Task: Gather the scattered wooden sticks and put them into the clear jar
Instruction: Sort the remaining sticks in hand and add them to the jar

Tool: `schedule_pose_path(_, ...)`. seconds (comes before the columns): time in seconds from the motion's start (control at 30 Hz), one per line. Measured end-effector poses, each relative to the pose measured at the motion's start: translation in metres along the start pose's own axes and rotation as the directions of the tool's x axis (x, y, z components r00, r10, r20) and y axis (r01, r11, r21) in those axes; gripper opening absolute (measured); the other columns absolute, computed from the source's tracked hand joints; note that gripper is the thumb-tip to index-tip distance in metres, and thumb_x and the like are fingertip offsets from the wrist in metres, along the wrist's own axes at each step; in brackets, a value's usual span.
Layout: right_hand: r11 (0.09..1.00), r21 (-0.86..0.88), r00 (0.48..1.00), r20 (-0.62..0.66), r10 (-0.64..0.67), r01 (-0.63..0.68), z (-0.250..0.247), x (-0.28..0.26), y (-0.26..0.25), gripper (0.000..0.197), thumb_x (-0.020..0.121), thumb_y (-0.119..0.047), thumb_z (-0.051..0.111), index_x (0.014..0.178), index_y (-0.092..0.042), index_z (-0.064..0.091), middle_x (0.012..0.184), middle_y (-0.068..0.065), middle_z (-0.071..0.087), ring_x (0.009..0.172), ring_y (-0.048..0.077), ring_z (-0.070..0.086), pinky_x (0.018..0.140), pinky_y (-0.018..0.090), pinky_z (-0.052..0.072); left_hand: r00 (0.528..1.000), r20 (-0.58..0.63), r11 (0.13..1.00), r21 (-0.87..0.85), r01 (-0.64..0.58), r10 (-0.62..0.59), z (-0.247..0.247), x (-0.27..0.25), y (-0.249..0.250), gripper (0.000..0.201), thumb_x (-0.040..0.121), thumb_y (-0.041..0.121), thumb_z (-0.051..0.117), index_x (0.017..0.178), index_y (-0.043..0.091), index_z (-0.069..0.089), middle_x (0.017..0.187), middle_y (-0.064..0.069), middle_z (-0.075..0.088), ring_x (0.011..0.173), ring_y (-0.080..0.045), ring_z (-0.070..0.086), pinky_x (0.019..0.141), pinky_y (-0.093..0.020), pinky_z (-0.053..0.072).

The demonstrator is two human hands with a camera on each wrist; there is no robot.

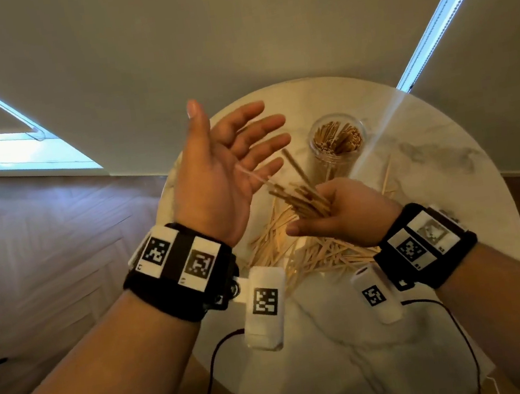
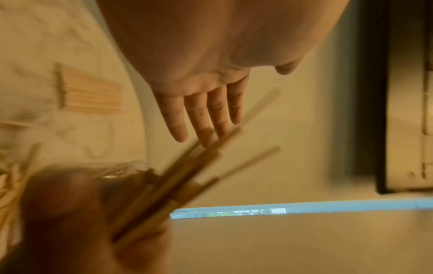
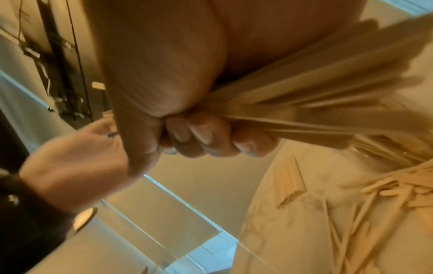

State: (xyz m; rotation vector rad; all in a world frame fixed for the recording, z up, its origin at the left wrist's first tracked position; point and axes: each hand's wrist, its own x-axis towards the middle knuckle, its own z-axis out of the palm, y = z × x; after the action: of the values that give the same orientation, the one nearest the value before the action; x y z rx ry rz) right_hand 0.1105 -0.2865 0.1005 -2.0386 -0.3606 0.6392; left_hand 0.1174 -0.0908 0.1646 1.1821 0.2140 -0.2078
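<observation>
My right hand (image 1: 328, 211) grips a bundle of wooden sticks (image 1: 301, 197) above the round marble table (image 1: 440, 144); in the right wrist view its fingers (image 3: 203, 137) curl round the bundle (image 3: 316, 103). My left hand (image 1: 232, 164) is raised beside the stick tips with straight spread fingers (image 2: 203, 113) and holds nothing. The clear jar (image 1: 338, 142) stands upright behind the hands with several sticks in it. A pile of loose sticks (image 1: 300, 250) lies on the table under my hands.
A few single sticks (image 1: 387, 172) lie to the right of the jar. A neat row of sticks (image 2: 91, 96) lies apart on the table. Wooden floor (image 1: 46, 237) lies left of the table, and thin cables (image 1: 458, 329) run along its near side.
</observation>
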Motion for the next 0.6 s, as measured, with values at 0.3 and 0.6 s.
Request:
schedule_pose_path(0.3,0.894,-0.447,0.999,0.036,-0.021,0.035,-0.005,0.018,-0.008,0.024,0.09,-0.058,0.067,0.08,-0.036,0.062,0.067,-0.011,0.062,0.06,0.0,0.056,0.06,0.022,0.042,0.985,0.085,0.737,0.654,-0.17,0.152,0.017,0.01,-0.034,0.034,0.106,0.041,0.048,0.097,0.02,0.072,0.091,0.0,0.076,0.085,-0.017,0.071,0.084,-0.044,0.058)
schedule_pose_path(0.6,0.787,-0.616,0.991,0.123,0.054,0.034,0.001,0.025,-0.016,0.03,0.101,-0.044,0.058,0.119,-0.022,0.067,0.106,-0.001,0.071,0.095,0.016,0.066,0.082,0.029,0.05,0.989,0.149,0.758,0.644,-0.107,0.012,0.023,0.01,-0.055,0.046,0.101,0.06,0.04,0.11,0.028,0.071,0.104,0.01,0.07,0.096,0.003,0.063,0.087,-0.02,0.05)
